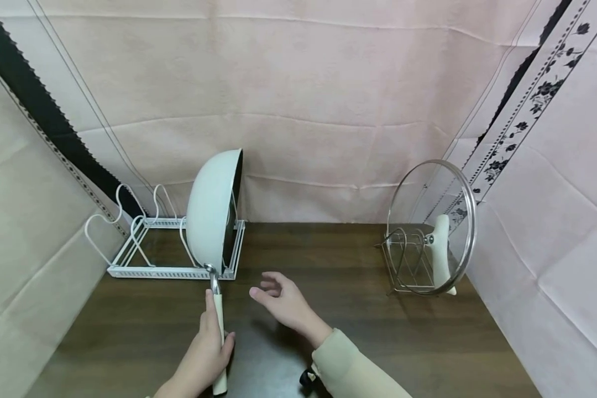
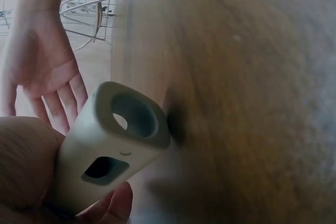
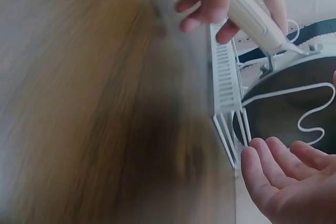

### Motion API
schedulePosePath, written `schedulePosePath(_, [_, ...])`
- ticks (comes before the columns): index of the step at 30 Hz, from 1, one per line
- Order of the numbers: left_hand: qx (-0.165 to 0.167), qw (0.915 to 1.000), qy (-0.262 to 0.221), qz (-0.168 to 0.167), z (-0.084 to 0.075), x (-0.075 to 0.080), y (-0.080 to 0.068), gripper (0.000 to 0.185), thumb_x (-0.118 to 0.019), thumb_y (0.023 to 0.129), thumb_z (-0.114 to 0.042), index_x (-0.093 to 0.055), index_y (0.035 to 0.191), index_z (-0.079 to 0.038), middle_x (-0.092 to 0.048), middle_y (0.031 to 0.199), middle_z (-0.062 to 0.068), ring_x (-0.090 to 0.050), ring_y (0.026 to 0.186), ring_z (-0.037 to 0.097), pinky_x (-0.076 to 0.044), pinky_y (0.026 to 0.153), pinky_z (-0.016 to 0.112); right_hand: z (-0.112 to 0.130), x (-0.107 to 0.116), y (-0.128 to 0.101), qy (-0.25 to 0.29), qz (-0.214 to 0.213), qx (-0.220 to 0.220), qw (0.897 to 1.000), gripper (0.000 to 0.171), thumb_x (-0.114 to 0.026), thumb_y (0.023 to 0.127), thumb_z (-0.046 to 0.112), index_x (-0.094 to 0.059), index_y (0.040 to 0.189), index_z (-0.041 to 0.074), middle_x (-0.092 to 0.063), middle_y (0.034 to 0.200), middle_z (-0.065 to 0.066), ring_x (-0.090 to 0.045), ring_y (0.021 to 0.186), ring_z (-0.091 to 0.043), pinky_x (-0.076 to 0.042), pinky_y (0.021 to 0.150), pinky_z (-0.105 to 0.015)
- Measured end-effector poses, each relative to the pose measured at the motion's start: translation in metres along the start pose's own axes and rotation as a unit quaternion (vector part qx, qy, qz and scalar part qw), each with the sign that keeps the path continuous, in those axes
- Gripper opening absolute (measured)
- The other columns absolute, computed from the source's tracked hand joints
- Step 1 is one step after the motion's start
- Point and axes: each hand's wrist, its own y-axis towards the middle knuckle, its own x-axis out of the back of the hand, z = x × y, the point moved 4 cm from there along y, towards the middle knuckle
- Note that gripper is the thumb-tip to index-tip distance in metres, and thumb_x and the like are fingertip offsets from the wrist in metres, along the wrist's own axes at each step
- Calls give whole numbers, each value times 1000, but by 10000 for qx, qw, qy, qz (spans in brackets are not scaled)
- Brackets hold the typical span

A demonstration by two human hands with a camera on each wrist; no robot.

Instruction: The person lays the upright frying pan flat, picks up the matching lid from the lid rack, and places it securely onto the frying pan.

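Observation:
A white frying pan [image 1: 210,210] with a dark inside stands on its edge in a white wire rack [image 1: 166,272], at the left of the head view. My left hand [image 1: 205,347] grips its pale handle [image 1: 219,320], which points toward me; the handle's holed end [image 2: 113,145] fills the middle of the left wrist view. To the right of the handle, my right hand [image 1: 287,303] hovers with relaxed fingers and holds nothing. In the right wrist view, its fingers [image 3: 273,166] are near the rack's end and the pan's dark inside [image 3: 294,103].
At the right, a glass lid [image 1: 470,221] with a white handle [image 1: 440,254] stands upright in a small metal wire rack [image 1: 403,265]. Everything rests on a brown wooden table [image 1: 318,254]. Pale cloth hangings [image 1: 303,110] enclose the back and both sides.

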Motion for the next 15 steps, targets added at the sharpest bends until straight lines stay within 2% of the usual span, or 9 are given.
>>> schedulePosePath(2, [-26,10000,-56,-21,-1,-1,0,115,-72,81,-2,19,151,-8,-43,115,32,-53,70,18,-50,65,40,3,-6,2,204,54,-40,9998,59,-64,88,52,-51,137,21,-60,125,-4,-59,109,-16,-50,87,-38])
schedulePosePath(5, [-140,9998,-103,-114,-3,-1,0,116,-73,79,-1,17,151,-5,-43,116,33,-54,72,22,-50,66,42,8,-15,5,489,174,-103,9986,57,-65,88,50,-53,135,21,-62,122,-1,-60,108,-15,-50,87,-38])
schedulePosePath(7, [-117,9996,-262,-81,-3,-1,0,116,-73,80,-1,18,151,-5,-38,126,37,-58,88,32,-50,77,47,12,-21,8,620,251,-131,9977,56,-66,88,50,-53,135,21,-63,119,2,-60,107,-13,-49,89,-38])
schedulePosePath(9, [5,9988,-496,16,-2,-1,0,114,-72,81,0,19,150,-3,-30,137,39,-53,107,40,-45,89,52,16,-27,12,735,307,-179,9967,56,-67,87,51,-54,134,22,-64,117,4,-59,107,-11,-48,90,-38])
schedulePosePath(11, [246,9967,-756,157,0,0,0,110,-71,82,0,17,150,-1,-37,133,36,-50,113,40,-42,93,52,18,-32,17,854,326,-282,9954,56,-68,86,51,-55,132,23,-64,115,4,-59,107,-11,-47,91,-39])
schedulePosePath(12, [415,9946,-912,265,1,0,0,107,-70,83,0,14,150,1,-42,129,34,-52,111,38,-43,92,51,19,-34,20,883,313,-342,9950,56,-69,85,51,-55,131,22,-65,114,5,-59,107,-11,-47,92,-40])
schedulePosePath(15, [962,9838,-1394,582,3,-1,1,91,-68,86,-1,-1,147,6,-54,96,18,-60,80,24,-50,73,39,20,-39,27,1068,262,-600,9921,57,-72,83,50,-57,129,19,-65,110,4,-60,105,-15,-45,94,-44])
